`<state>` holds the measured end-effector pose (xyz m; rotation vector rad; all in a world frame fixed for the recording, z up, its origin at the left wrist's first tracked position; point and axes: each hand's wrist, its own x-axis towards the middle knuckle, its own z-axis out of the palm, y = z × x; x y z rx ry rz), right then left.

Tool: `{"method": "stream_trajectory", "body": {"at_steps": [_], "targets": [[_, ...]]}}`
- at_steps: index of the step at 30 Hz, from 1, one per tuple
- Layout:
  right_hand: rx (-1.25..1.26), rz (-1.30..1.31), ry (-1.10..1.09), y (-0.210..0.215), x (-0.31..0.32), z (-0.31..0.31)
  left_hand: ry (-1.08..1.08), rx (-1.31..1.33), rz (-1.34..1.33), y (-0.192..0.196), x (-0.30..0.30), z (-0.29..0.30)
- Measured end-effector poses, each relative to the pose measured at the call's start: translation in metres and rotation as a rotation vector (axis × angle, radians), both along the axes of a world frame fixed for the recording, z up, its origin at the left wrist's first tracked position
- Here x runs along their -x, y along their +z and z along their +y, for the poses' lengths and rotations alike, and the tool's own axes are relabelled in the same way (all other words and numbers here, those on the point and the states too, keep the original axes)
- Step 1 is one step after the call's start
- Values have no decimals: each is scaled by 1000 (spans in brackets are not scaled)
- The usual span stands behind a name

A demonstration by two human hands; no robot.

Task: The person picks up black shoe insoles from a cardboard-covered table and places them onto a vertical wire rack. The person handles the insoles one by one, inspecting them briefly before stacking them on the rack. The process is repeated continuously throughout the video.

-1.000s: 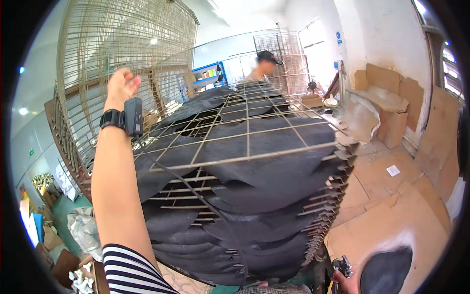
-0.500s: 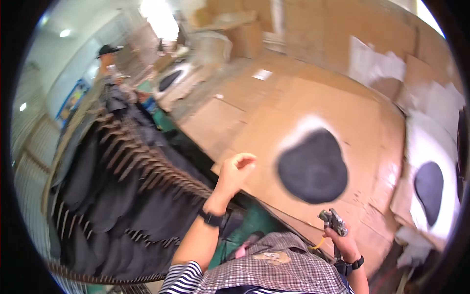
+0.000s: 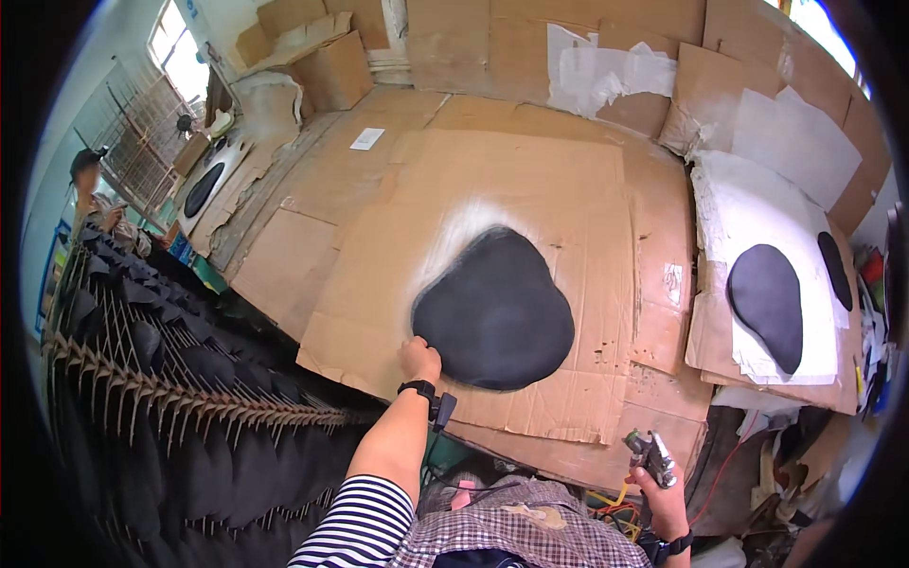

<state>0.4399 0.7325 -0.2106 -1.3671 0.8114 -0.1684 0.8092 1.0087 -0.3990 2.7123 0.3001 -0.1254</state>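
Observation:
A black, rounded, heart-like flat pad [image 3: 497,312] lies on a cardboard sheet [image 3: 568,189] in front of me. At the pad's lower left edge is my left hand [image 3: 419,360], its fingers curled closed on the rim; the fingertips are partly hidden. To the right, near the table's front edge, my right hand [image 3: 663,502] is wrapped around the handle of a metal spray gun [image 3: 652,458]. The gun is upright and apart from the pad. Pale overspray marks the cardboard just beyond the pad's far left edge.
On the right, a white-covered board [image 3: 705,208] bears two black shaped pieces [image 3: 767,298]. Many black pieces hang from a spiked rack [image 3: 189,398] on the left. Beyond it stands another person [image 3: 95,194]. Cardboard walls [image 3: 445,47] rise at the back; a red hose [image 3: 724,464] hangs at right.
My left hand has come down from above the table's edge to the pad's rim, its fingers closing. The view has turned; the right hand still holds the spray gun.

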Motion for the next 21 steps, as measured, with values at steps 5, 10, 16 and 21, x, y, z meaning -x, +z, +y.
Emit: {"method": "stream_trajectory", "body": {"at_steps": [5,10,16,21], "targets": [[-11,1,125,-7,-26,-4,63,614,225,14,-22,6],[-18,-33,202,-1,-54,1,44,1786,436,127,-58,-32],[-47,-89,333,-8,-78,9,-322,2038,253,294,-73,-46],[-74,-134,439,-13,-97,32,-288,2142,-2,393,-56,5]]}}
